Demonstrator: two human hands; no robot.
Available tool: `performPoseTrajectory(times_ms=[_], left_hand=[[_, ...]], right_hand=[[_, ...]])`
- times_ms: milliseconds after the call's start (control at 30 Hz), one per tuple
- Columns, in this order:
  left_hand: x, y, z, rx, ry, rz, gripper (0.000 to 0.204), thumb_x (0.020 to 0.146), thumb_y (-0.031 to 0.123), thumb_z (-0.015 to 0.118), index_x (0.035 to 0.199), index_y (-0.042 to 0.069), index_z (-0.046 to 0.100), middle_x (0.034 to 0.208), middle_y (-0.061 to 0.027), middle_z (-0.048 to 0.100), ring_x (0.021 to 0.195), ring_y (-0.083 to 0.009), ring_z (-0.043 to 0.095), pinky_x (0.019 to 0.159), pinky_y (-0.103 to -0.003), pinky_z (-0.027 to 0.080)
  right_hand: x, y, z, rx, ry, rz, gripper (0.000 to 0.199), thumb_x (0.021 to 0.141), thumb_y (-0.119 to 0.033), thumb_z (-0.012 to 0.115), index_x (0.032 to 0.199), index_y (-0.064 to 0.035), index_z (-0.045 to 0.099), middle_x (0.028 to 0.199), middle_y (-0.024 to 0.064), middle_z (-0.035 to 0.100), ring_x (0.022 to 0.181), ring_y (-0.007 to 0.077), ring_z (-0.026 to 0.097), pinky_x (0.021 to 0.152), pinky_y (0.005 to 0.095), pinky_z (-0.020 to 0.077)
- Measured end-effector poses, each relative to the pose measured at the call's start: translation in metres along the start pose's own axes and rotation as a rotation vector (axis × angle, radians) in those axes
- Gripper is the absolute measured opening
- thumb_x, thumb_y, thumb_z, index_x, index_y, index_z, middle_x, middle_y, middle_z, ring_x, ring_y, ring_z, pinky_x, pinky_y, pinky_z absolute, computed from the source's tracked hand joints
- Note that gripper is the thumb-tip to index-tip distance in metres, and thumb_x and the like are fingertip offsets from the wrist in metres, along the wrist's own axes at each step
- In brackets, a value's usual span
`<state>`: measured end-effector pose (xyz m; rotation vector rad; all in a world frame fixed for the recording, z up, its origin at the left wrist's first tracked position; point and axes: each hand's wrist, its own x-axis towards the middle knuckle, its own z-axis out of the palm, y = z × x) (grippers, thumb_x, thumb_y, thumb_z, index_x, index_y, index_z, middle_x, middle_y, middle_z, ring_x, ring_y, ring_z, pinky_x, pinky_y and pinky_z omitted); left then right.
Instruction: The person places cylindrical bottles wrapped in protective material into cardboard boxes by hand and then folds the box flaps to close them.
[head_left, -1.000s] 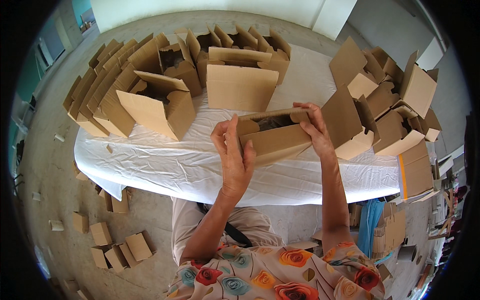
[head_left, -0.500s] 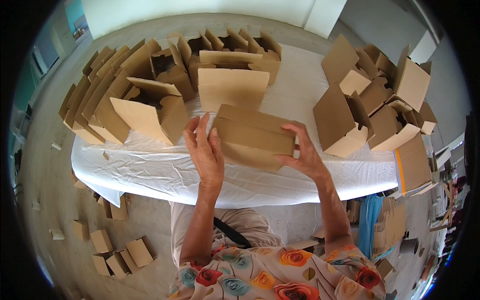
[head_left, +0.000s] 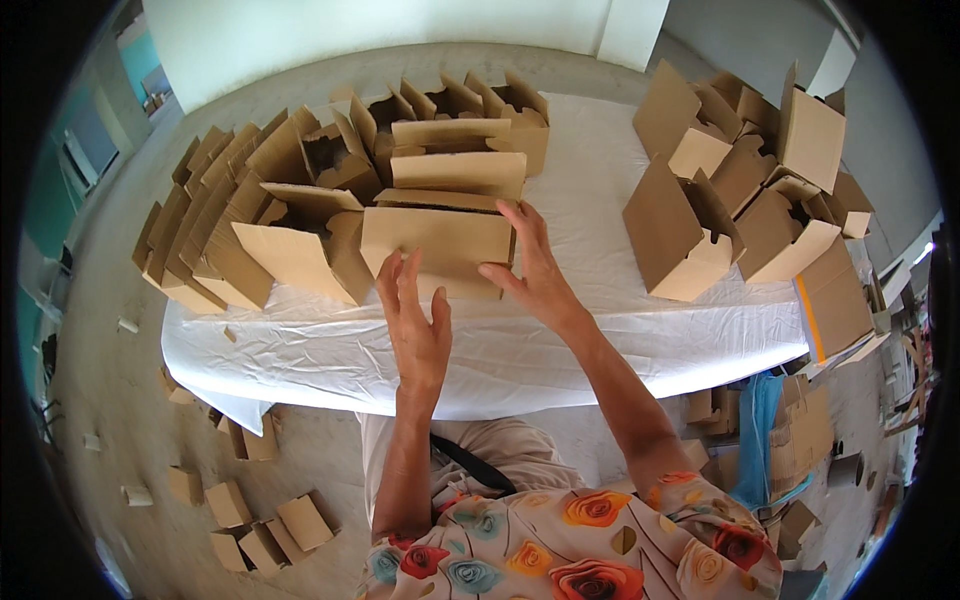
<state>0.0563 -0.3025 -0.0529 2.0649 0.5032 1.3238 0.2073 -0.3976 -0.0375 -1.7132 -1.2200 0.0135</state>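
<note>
A brown cardboard box (head_left: 440,240) stands at the front of a row of open boxes, its broad face toward me and a narrow dark gap along its top. My right hand (head_left: 540,270) grips its right end, fingers at the upper corner and thumb on the front face. In front of the lower left part of that face is my left hand (head_left: 415,335), fingers stretched and apart; whether the fingertips touch the cardboard I cannot tell. Just left stands an open box (head_left: 290,255) with raised flaps. Directly behind is another open box (head_left: 460,172).
A white cloth (head_left: 560,345) covers the table. Several open boxes (head_left: 190,250) line its left side, and a pile of open boxes (head_left: 670,235) fills its right. Small boxes (head_left: 305,520) lie on the floor at left; blue plastic (head_left: 757,440) hangs at lower right.
Both hands have shifted; the box has gone from tilted above the cloth to standing against the row. My left hand has come off its left end, while the right still grips the other end.
</note>
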Motion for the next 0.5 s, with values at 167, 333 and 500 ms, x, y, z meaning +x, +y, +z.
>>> performPoseTrajectory(times_ms=[167, 333, 500], left_hand=[[0.014, 0.025, -0.043, -0.106, 0.096, 0.114, 0.034, 0.084, -0.002, 0.058, 0.119, 0.002, 0.057, 0.121, -0.0185, 0.054, 0.115, -0.0323, 0.05, 0.098, -0.039, 0.038], [0.017, 0.083, -0.105, -0.242, 0.21, 0.171, 0.021, 0.092, 0.011, 0.055, 0.109, 0.0, 0.062, 0.112, -0.0169, 0.059, 0.111, -0.0279, 0.054, 0.096, -0.037, 0.04], [0.006, 0.102, -0.164, -0.305, 0.375, 0.32, 0.016, 0.094, 0.012, 0.05, 0.097, -0.001, 0.059, 0.097, -0.0181, 0.062, 0.098, -0.0328, 0.06, 0.088, -0.043, 0.047]], right_hand=[[-0.024, -0.036, -0.049, -0.076, 0.159, -0.144, 0.063, 0.084, -0.017, 0.066, 0.138, -0.0035, 0.035, 0.142, 0.0208, 0.034, 0.133, 0.0346, 0.034, 0.108, 0.0424, 0.0312], [-0.036, -0.105, -0.103, 0.149, 0.4, -0.424, 0.048, 0.091, -0.021, 0.052, 0.134, -0.0012, 0.041, 0.13, 0.0183, 0.051, 0.127, 0.0301, 0.044, 0.107, 0.0451, 0.0336], [-0.017, -0.169, -0.123, 0.317, 0.329, -0.851, 0.059, 0.09, -0.039, 0.055, 0.135, -0.003, 0.039, 0.13, 0.0199, 0.051, 0.123, 0.0349, 0.047, 0.104, 0.0504, 0.0361]])
